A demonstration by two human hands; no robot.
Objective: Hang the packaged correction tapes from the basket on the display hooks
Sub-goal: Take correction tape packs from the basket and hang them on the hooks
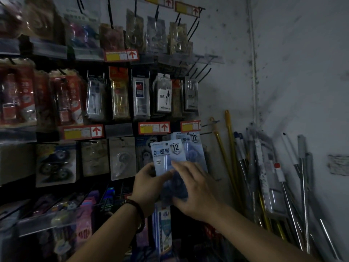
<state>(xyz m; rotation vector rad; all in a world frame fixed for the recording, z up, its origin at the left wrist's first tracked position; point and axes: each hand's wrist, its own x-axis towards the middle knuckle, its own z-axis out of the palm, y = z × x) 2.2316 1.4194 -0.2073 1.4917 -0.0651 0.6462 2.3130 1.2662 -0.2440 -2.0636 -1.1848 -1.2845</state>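
Lower half of the front pack (167, 157) is covered by the right hand (194, 188); fingers of the left hand (149, 184) lie partly behind it. Red packs (17, 95) at left edge are blurred, cropped. Price label (154, 128) print is illegible.

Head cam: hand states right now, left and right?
Left hand: closed, grip on the left edge of the correction tape pack.
Right hand: closed on the same pack, fingers across its front, thumb below.
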